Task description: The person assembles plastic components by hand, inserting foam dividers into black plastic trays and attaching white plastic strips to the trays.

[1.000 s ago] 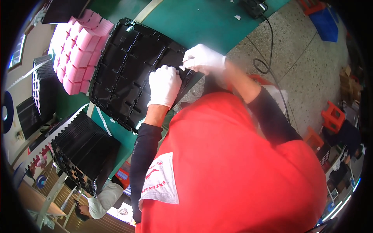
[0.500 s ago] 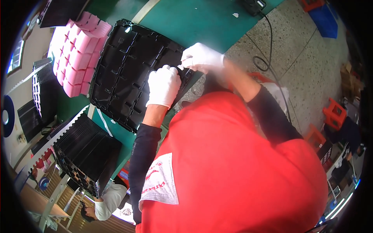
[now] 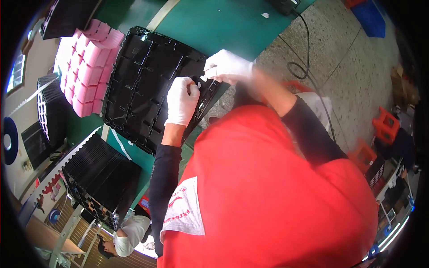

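Where the glossy black tray (image 3: 145,82) lies on the smooth green tabletop (image 3: 219,33), two white-gloved hands work over its near right edge. Its plastic is moulded into shallow, rectangular pockets, divided by raised ridges that catch hard highlights, and its corners are rounded.

The left hand (image 3: 181,102) rests above the tray's near side, its soft, matte glove bunched with the fingers curled almost to the palm. A small white scrap (image 3: 199,85) shows at its fingertips; whether they grip it, I cannot tell. Just to the right, the right hand (image 3: 229,67) has its thumb and forefinger pressed together on a thin white piece (image 3: 204,78), the other fingers folded in. The two hands are close but apart.

Left of the tray stands a stack of pink foam (image 3: 89,67), spongy-looking and blocky, with star-shaped notches. Nearer, on the left, is a pile of black ribbed trays (image 3: 105,169), their rims layered like thin fins. A narrow, pale strip (image 3: 121,145) lies between this pile and the black tray. At the far right of the table, a torn white flake (image 3: 265,15) lies flat. Beyond the table's right edge, a looped black cable (image 3: 308,49) hangs over speckled stone flooring (image 3: 335,62).
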Demonstrator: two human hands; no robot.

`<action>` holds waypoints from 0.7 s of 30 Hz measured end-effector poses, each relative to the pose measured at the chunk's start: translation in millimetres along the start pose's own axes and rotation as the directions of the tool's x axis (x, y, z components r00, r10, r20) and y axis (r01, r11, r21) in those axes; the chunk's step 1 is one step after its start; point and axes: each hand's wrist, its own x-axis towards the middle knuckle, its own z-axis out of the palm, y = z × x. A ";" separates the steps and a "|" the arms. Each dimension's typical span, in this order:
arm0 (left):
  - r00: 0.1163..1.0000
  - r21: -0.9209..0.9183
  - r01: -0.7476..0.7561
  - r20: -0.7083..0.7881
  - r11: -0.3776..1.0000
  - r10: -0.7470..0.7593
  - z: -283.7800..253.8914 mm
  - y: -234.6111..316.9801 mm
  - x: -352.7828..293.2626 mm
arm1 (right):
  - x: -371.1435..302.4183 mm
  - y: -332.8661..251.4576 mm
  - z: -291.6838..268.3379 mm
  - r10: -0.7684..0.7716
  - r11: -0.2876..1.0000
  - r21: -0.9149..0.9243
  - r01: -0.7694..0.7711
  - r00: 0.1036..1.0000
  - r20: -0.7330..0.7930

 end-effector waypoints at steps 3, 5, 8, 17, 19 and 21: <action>0.994 -0.038 -0.087 0.056 0.995 0.089 -3.4 -0.8 0.2 | -0.1 1.7 -0.3 0.011 1.000 0.003 -0.011 1.000 -0.011; 0.976 0.139 -0.179 0.152 0.974 0.157 -5.7 2.3 -0.5 | 2.3 5.6 -0.8 -0.011 1.000 -0.023 0.011 1.000 -0.017; 0.979 0.235 -0.148 0.172 0.961 0.108 -4.5 5.2 -0.2 | 1.8 4.7 -0.7 -0.025 1.000 -0.010 0.025 1.000 -0.001; 0.981 0.298 -0.118 0.180 0.947 0.066 2.2 5.4 5.4 | -0.2 4.9 2.1 -0.008 1.000 0.026 0.009 1.000 -0.017; 0.999 0.185 -0.041 0.035 0.982 0.035 4.4 1.4 0.8 | -1.0 2.9 1.5 -0.009 1.000 0.005 0.009 1.000 -0.007; 0.987 -0.018 0.061 -0.148 0.998 -0.063 1.6 -3.5 0.6 | -1.1 2.4 0.9 -0.010 1.000 -0.015 0.010 1.000 0.007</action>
